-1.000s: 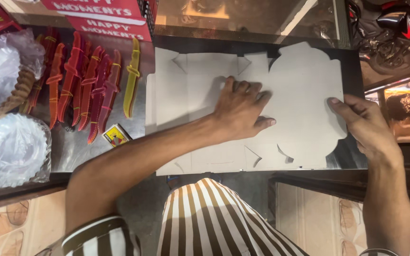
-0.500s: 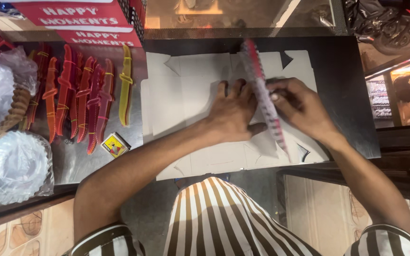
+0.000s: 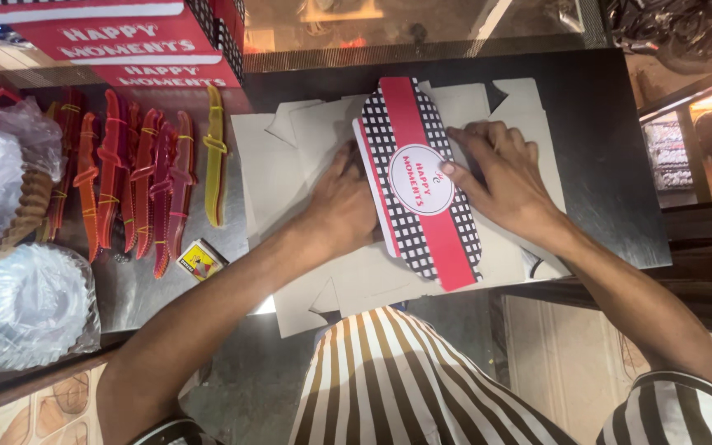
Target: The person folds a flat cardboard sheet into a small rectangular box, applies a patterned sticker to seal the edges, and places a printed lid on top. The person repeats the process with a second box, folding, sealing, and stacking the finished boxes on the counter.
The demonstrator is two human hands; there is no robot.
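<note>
A flat die-cut cardboard box blank (image 3: 290, 165) lies grey side up on the dark counter (image 3: 611, 165). One flap (image 3: 422, 185) is folded over onto it, showing its printed side: black-and-white checks, a red band and a white round label. My left hand (image 3: 344, 206) presses flat on the blank beside the flap's left edge. My right hand (image 3: 500, 177) presses down on the flap's right edge, fingers spread, thumb on the round label. Neither hand grips anything.
Bundles of red, orange and yellow plastic knives (image 3: 138, 177) lie left of the blank. A small yellow matchbox (image 3: 199, 259) sits near the counter's front edge. Stacked clear plastic cups in bags (image 3: 18, 305) stand far left. Red printed boxes (image 3: 117, 41) are stacked at the back.
The large flap, flat at the right a second ago, was lifted upright and folded leftward onto the blank, printed side up. My right hand followed it; my left hand stayed pressing.
</note>
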